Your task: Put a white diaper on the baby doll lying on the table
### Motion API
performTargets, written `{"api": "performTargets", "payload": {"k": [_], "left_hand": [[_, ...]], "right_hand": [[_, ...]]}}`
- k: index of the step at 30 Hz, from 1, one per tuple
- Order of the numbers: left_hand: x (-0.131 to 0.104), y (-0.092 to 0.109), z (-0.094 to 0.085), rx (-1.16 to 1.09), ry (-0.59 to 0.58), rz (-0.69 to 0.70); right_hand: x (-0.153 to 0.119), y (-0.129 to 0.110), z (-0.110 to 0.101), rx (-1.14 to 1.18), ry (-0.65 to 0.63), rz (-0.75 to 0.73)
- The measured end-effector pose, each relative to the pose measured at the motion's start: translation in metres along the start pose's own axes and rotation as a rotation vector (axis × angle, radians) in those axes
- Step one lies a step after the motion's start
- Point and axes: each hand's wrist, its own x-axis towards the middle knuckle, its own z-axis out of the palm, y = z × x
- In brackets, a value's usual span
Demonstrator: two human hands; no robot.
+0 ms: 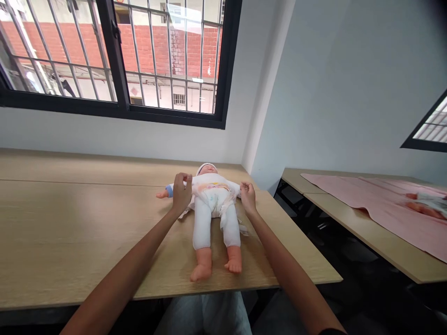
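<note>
A baby doll (218, 179) lies on its back on the table, head away from me and bare feet towards me. White clothes cover its arms and legs, and a white cap (199, 170) is on its head. Around its hips sits a diaper (215, 199) with the top pulled up above it. My left hand (182, 190) is closed beside the doll's chest, in front of a sleeve with a blue cuff (169, 190). My right hand (247, 196) pinches at the end of the other sleeve, hiding that doll hand. What the fingers of either hand hold is hidden.
The wooden table (87, 223) stands against the wall under a barred window (120, 56). Across a gap on the right, another table (352, 223) bears a pink cloth (377, 204) and a second doll (424, 207). White material (243, 228) lies beside the doll's leg.
</note>
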Motion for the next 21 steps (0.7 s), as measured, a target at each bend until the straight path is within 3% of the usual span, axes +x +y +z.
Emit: {"api": "performTargets", "payload": {"k": [3,6,8,11,16,19,21], "left_hand": [[-0.007,0.031,0.003,0.102,-0.111,0.298],[-0.020,0.048,0.020,0.296,-0.367,0.544],[-0.028,0.047,0.034,0.408,-0.516,0.587],[-0.033,0.038,0.048,0.539,-0.659,0.630],[-0.026,0.029,0.042,0.637,-0.792,0.624],[-0.020,0.029,0.034,0.610,-0.795,0.603],[-0.018,0.026,0.031,0.587,-0.789,0.605]], "right_hand": [[-0.007,-0.014,0.005,0.026,-0.106,-0.097],[-0.019,-0.023,0.017,0.079,-0.393,-0.109],[-0.021,-0.024,0.020,0.099,-0.525,-0.061],[-0.010,-0.021,0.009,0.077,-0.564,0.008],[0.017,-0.024,-0.038,-0.148,-0.690,0.140],[0.016,-0.034,-0.054,-0.348,-0.983,0.274],[0.007,-0.042,-0.052,-0.463,-1.202,0.367]]}}
